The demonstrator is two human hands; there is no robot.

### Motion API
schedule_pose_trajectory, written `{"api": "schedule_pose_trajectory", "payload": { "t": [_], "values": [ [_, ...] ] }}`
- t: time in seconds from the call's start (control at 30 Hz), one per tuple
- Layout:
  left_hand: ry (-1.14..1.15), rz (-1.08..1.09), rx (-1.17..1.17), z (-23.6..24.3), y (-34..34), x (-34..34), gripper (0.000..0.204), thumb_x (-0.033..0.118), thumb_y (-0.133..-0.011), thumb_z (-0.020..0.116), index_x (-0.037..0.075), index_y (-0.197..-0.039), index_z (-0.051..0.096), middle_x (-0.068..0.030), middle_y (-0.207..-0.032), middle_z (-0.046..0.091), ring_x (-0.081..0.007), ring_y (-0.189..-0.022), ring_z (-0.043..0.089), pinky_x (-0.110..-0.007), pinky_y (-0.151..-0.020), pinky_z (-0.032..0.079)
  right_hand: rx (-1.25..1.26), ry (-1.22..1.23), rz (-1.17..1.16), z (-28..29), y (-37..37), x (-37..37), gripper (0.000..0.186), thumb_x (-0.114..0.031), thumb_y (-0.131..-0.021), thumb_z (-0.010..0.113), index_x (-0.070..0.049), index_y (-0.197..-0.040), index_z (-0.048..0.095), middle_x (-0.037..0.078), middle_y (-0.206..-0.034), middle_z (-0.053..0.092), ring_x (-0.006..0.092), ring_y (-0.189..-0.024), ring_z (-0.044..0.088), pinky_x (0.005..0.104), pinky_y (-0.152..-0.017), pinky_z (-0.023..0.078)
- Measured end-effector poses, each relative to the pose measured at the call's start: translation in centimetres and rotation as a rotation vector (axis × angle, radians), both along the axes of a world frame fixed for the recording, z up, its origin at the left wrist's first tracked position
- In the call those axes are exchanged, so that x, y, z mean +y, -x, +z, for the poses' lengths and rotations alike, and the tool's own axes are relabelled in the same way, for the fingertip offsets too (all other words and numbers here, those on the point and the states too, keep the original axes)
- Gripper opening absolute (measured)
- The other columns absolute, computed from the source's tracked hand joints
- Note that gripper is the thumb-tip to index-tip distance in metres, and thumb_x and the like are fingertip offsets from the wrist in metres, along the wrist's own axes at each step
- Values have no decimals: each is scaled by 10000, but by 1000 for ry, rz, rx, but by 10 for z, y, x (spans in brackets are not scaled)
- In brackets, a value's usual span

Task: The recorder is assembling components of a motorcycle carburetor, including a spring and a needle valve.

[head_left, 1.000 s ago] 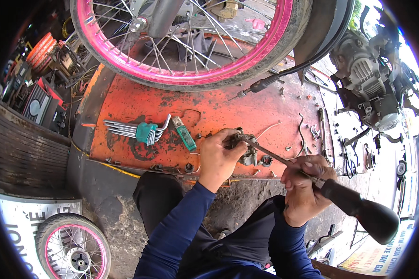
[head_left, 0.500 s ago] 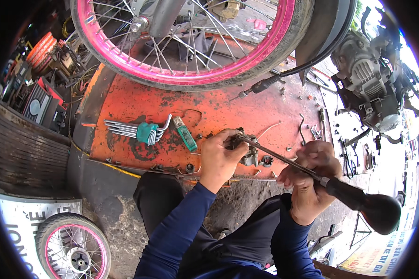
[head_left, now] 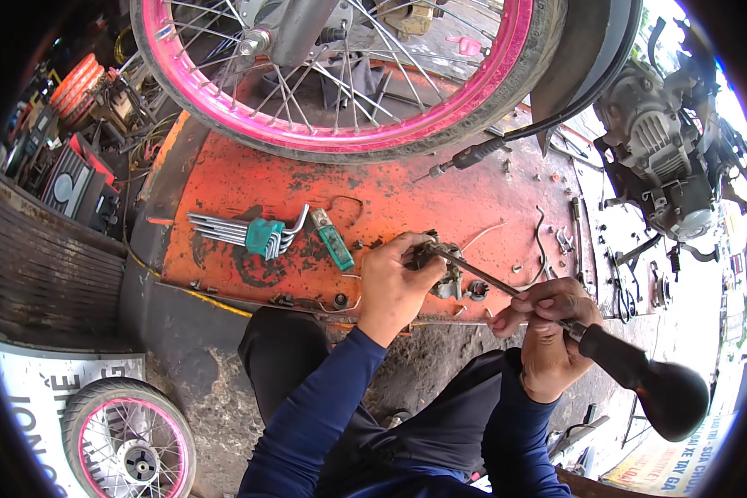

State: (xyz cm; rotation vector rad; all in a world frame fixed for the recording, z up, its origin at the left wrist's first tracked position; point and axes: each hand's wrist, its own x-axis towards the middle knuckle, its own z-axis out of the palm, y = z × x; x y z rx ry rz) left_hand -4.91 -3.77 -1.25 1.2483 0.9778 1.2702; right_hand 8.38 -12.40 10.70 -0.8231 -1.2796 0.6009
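Observation:
My left hand grips a small grey metal carburetor above the orange bench, its thumb and fingers pressed around the upper part. A long screwdriver reaches across from the right, its tip against the carburetor's top; the exact contact point is hidden by my left fingers. My right hand closes round the shaft just ahead of the bulky black handle, which sticks out to the lower right. A dark round cap lies beside the carburetor.
Overhead, a pink-rimmed motorcycle wheel hangs over the orange bench. A hex key set in a green holder and a green-bodied tool lie left of my hands. An engine stands right; another wheel rests lower left.
My right hand has turned and its fingers have closed further along the shaft. The screwdriver's handle has swung slightly downward and left. My left hand stays in place on the carburetor.

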Motion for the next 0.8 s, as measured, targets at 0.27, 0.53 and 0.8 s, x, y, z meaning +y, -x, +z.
{"api": "schedule_pose_trajectory", "payload": {
  "t": [0.27, 0.53, 0.8],
  "values": [
    [12, 13, 7, -2, 1, 1, 270, -43, -840, 725, -72, -1101, 665, -112, -957, 746, -138, -886, 712, -278, -796, 576, -66, -8, -7, -3, 3, 3, 241, -35, -903, 708, 34, -1055, 534, 260, -962, 635, 257, -658, 695, 348, -609, 601],
    [6, 4, 21, -1, 0, 1, 269, -34, -843, 727, -74, -1101, 665, -114, -968, 747, -138, -899, 712, -280, -809, 574, -288, -84, -119, -4, -3, 5, 244, -78, -920, 700, 34, -1056, 531, 235, -915, 620, 255, -656, 665, 368, -603, 600],
    [-10, 3, 33, 5, 1, 0, 263, -40, -841, 726, -72, -1095, 666, -112, -964, 746, -139, -904, 713, -277, -813, 573, -217, -96, -78, -5, -12, 4, 213, 50, -861, 687, 36, -1006, 531, 233, -892, 607, 265, -610, 662, 374, -565, 613]
  ]
}}
